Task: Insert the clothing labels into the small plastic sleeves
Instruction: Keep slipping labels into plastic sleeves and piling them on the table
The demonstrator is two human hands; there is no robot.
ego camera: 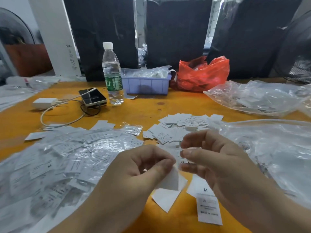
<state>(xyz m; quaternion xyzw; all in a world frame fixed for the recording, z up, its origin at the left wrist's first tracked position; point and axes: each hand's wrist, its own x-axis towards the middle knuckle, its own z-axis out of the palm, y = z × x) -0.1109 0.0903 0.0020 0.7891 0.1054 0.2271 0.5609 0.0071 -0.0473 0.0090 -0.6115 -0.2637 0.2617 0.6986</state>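
My left hand (143, 167) pinches a folded white label (171, 180) between thumb and fingers, low in the middle of the view. My right hand (215, 158) faces it and pinches a small clear sleeve with an XS label (182, 161) at its fingertips. Between the two hands the label and sleeve nearly touch. Loose white labels (175, 130) lie in a pile just beyond my hands. To the left spreads a heap of sleeved labels (67, 158). An M label (207, 206) lies flat under my right wrist.
On the orange table (144, 108) stand a water bottle (112, 73), a phone (92, 96) with charger and cable, a purple tray (146, 84) and a red bag (202, 74). Clear plastic bags (262, 98) lie at right. Black wrapped bundles form the back.
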